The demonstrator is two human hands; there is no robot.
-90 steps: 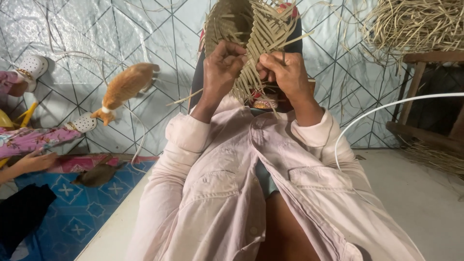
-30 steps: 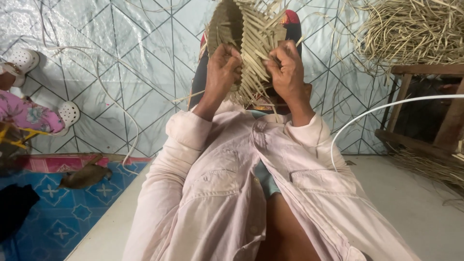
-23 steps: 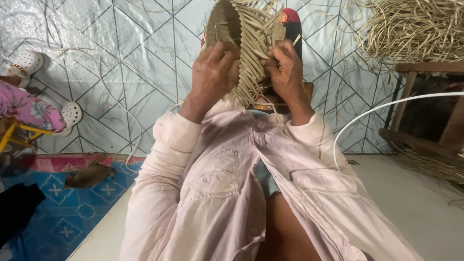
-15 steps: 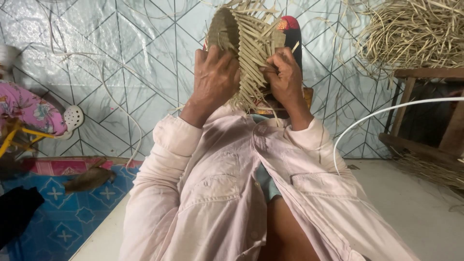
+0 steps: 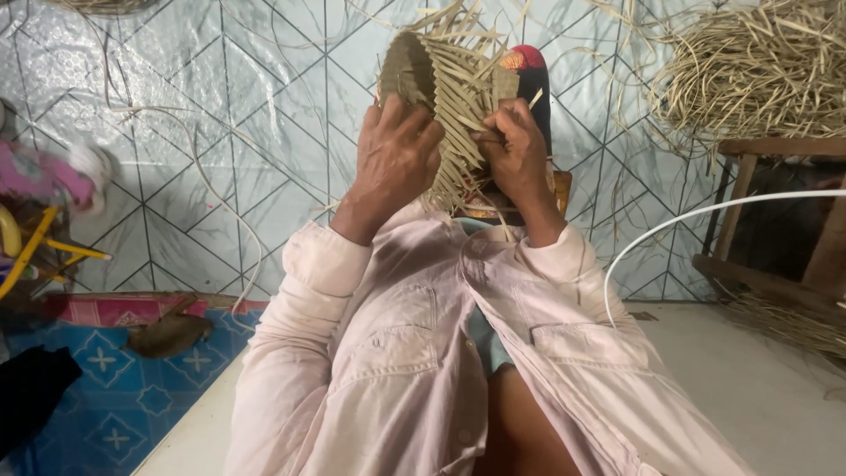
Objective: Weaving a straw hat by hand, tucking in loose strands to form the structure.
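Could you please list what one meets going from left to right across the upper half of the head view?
Pink toy → left hand → woven basket → right hand → white curved rod → straw pile

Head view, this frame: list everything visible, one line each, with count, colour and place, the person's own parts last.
Half-woven basket: one, tan, top centre, loose strip ends sticking out.
Bundle of dry strips: one heap, straw-coloured, top right on a wooden stand.
White hoop: one, curved, right of centre.
Plastic sheet: one, pale with diamond lines, covering the floor behind.
Patterned mat: one, blue, bottom left.
Shirt: one, pale pink, centre.
Left hand: gripping the basket's left side.
Right hand: fingers pinching strips on its right side.
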